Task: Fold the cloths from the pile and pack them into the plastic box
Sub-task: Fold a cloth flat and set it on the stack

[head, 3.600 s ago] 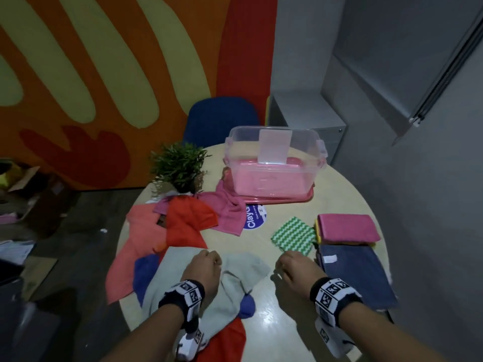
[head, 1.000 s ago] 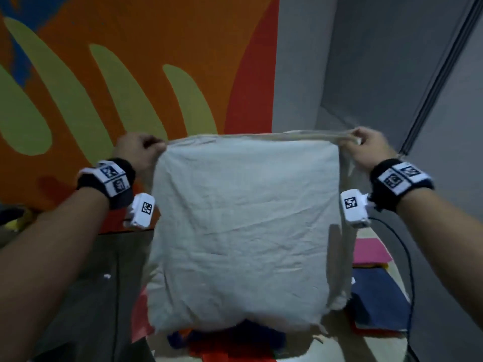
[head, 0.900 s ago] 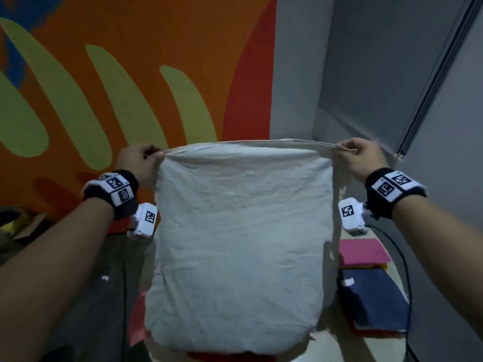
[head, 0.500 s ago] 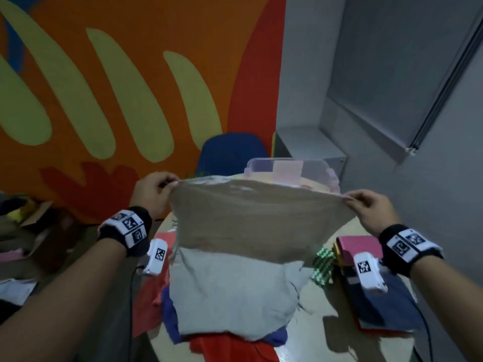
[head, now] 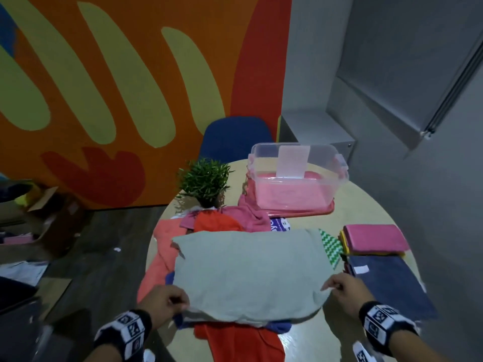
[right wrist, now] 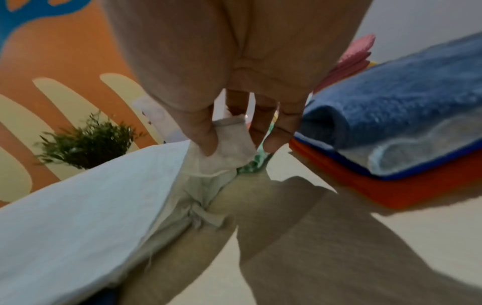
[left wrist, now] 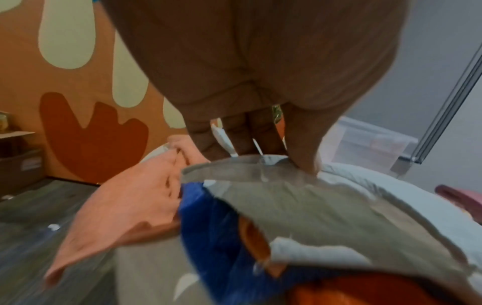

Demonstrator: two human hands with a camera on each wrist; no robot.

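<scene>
A pale grey cloth (head: 248, 273) lies doubled over on the pile of coloured cloths (head: 167, 257) at the near side of the round table (head: 366, 205). My left hand (head: 167, 301) pinches its near left corner (left wrist: 260, 165). My right hand (head: 342, 286) pinches the near right corner (right wrist: 229, 152) between thumb and fingers. The clear plastic box (head: 298, 176) stands at the far side on a pink lid, with pink cloth inside.
Folded cloths are stacked at the right: a pink one (head: 373, 239) and a dark blue one (head: 386, 283) over orange. A green patterned cloth (head: 332, 244) lies beside them. A small potted plant (head: 206, 181) and a blue chair (head: 235, 137) stand beyond the pile.
Both hands came down from chest height toward me, bringing the top edge of the grey cloth over so that it now lies doubled on the pile.
</scene>
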